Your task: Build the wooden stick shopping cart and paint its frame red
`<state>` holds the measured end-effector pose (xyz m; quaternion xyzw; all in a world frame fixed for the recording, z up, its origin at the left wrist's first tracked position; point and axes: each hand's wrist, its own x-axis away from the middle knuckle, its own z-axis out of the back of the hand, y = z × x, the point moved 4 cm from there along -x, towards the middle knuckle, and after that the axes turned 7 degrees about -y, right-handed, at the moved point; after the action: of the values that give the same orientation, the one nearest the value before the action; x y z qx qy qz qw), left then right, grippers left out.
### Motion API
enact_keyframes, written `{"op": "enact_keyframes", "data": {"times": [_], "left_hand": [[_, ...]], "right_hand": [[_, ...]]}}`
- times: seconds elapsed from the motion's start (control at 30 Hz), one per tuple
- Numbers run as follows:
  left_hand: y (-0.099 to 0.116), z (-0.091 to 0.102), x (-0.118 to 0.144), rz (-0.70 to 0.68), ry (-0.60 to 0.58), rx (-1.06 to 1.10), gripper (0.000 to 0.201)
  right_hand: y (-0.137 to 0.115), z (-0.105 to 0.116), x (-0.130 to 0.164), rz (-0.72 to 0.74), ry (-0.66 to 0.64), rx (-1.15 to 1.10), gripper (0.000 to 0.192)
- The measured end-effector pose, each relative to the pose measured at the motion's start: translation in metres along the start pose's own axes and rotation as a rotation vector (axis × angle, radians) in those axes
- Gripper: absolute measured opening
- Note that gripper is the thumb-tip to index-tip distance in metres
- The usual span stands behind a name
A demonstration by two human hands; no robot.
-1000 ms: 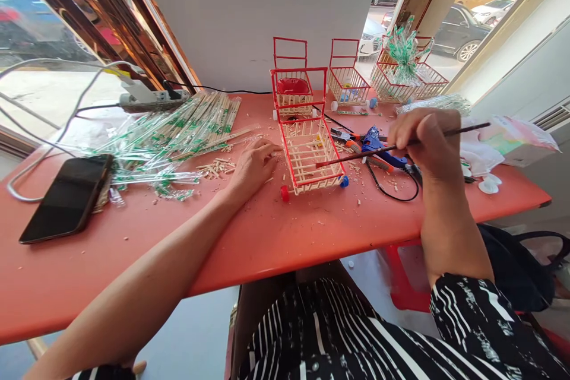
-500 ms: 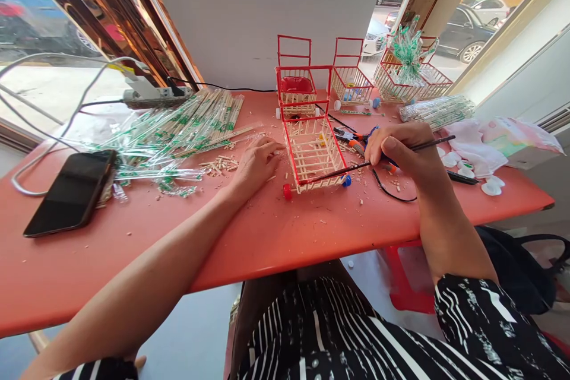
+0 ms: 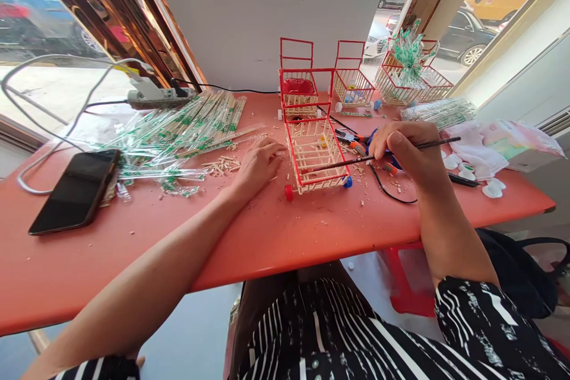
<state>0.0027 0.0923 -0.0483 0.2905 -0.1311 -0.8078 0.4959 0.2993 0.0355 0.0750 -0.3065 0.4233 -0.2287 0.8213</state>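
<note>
Red surface (image 3: 276, 237) strewn with wood chips; right hand (image 3: 407, 151) pinches thin paintbrush (image 3: 351, 161), tip inside miniature cart (image 3: 315, 157); left hand (image 3: 258, 165) rests loosely curled, empty, beside cart.

Head view, down over table (image 3: 276, 237)

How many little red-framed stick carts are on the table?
4. Nearest cart between the hands; second cart right behind it; third cart to its right; fourth cart under green-wrapped sticks, possibly hiding another.
</note>
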Motion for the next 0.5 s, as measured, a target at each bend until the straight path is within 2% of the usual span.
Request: {"op": "enact_keyframes", "data": {"times": [0.1, 0.27, 0.5], "left_hand": [[-0.001, 0.000, 0.000, -0.003, 0.008, 0.004, 0.035], [0.000, 0.000, 0.000, -0.012, 0.017, 0.001, 0.036], [-0.001, -0.001, -0.001, -0.004, 0.002, 0.007, 0.036]], "right_hand": [[0.003, 0.003, -0.001, -0.024, 0.069, -0.012, 0.044], [0.009, 0.005, -0.001, -0.068, 0.110, -0.001, 0.041], [0.014, -0.007, -0.003, -0.148, -0.019, 0.015, 0.039]]}}
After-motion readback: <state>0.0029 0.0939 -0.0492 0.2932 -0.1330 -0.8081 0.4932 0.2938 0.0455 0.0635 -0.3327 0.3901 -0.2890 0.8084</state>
